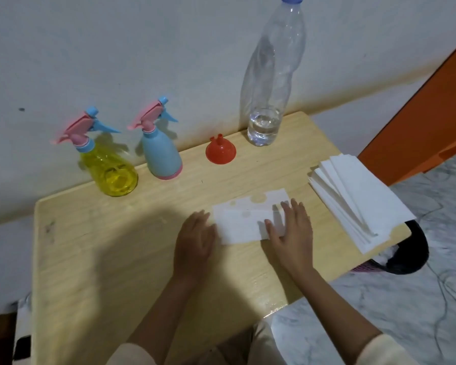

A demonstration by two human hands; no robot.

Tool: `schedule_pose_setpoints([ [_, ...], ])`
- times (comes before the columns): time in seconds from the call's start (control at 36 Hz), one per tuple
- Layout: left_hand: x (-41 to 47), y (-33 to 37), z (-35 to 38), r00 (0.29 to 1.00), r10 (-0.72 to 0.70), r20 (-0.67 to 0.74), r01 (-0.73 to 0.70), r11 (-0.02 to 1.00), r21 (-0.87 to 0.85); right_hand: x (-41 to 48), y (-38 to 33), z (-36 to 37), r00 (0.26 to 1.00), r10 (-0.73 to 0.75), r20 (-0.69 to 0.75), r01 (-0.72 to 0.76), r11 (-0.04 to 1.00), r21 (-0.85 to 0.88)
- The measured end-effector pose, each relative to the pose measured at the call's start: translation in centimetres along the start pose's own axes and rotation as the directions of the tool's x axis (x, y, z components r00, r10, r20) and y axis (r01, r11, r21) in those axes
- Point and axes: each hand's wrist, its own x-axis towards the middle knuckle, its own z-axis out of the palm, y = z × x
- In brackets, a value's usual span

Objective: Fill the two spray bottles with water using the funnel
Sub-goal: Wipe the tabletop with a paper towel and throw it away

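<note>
pale wood table (95, 259) is set against a white wall. behind the damp tissue (248, 222), pressed flat by the open left hand (194, 243) and right hand (292, 233), are seen two spray bottles (161, 151), funnel (221, 151) and water bottle (270, 83).

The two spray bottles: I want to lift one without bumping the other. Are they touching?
Apart. The head view shows a strip of bare table and wall between the yellow spray bottle and the blue spray bottle, from bases to triggers.
</note>
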Motion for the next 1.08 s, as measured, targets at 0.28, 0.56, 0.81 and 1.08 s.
schedule_pose_setpoints([
  [0.28, 0.0, -4.5, -0.7, 0.955, -0.297, 0.005, 0.269, 0.875, 0.403, 3.2, -3.0, 7.2, 0.98, 0.143, 0.137, -0.089, 0.936, -0.339],
  [0.56, 0.8, -4.0, 0.5, 0.93, -0.352, -0.108, 0.362, 0.817, 0.449, 12.1, -2.8, 7.3, 0.945, -0.097, 0.311, 0.207, 0.915, -0.346],
  [0.81, 1.5, -3.1, 1.1, 0.901, -0.402, -0.163, 0.429, 0.774, 0.466, 16.1, -2.5, 7.8, 0.874, -0.261, 0.411, 0.403, 0.862, -0.309],
  [1.08, 1.5, -3.0, 1.2, 0.897, -0.397, -0.193, 0.44, 0.765, 0.47, 20.3, -2.8, 8.4, 0.767, -0.4, 0.502, 0.57, 0.785, -0.245],
])
